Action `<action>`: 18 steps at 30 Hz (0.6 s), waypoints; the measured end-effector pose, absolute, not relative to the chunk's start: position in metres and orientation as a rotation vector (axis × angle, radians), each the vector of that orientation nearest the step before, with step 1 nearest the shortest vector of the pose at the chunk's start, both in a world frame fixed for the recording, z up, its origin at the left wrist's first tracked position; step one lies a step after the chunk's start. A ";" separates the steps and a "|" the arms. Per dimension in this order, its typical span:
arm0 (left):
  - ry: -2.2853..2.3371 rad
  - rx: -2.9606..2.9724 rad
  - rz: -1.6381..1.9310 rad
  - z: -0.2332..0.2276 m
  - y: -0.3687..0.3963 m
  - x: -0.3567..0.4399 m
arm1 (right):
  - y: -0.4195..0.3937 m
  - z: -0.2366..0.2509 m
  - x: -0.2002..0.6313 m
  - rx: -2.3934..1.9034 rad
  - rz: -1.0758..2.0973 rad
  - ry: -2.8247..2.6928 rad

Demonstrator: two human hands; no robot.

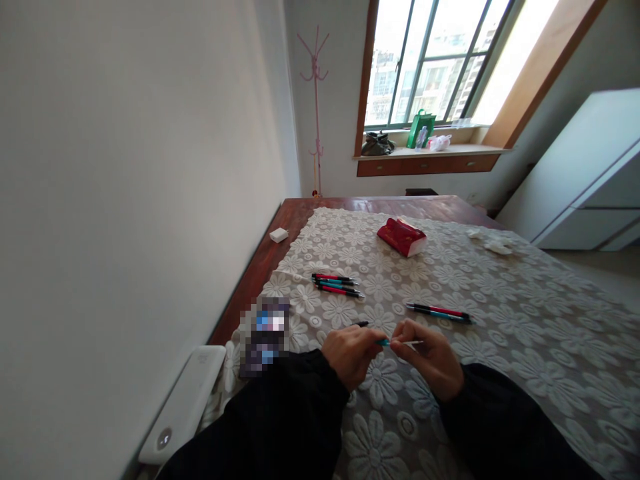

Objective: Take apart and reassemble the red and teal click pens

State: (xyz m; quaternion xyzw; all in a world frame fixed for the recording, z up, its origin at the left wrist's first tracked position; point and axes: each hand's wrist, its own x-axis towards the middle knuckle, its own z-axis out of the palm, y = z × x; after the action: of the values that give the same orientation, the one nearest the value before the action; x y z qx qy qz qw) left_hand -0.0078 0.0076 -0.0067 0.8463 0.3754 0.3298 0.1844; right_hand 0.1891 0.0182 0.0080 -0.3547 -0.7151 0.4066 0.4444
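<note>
My left hand [350, 353] grips a teal pen [384, 342] whose black end pokes out to the left. My right hand [430, 357] pinches a thin white refill [411, 343] at the pen's other end. Both hands hover low over a floral lace tablecloth [500, 320], in black sleeves. Three pens [336, 284], red and teal, lie grouped ahead on the left. Two more pens [439, 312] lie just beyond my right hand.
A red tissue pack [403, 237] sits farther back, white scraps [493, 243] to its right. A white eraser-like block [279, 235] lies on the bare wood at left. A blurred-out object [265, 337] and a white power bank [183, 403] lie near the wall.
</note>
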 end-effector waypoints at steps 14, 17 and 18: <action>1.075 2.359 0.909 -0.006 0.007 -0.008 | 0.019 0.006 0.183 -0.910 0.916 -1.760; 1.054 2.341 0.940 -0.006 0.007 -0.007 | 0.018 0.005 0.183 -0.959 0.911 -1.797; 1.048 2.334 0.958 -0.005 0.007 -0.007 | 0.017 0.005 0.184 -0.979 0.915 -1.812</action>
State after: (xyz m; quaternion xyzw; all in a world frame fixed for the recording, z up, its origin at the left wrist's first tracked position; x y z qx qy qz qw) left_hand -0.0074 0.0068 -0.0054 0.8364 0.3756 0.3434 0.2035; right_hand 0.1835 0.0174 0.0051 -0.3924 -0.7260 0.3667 0.4296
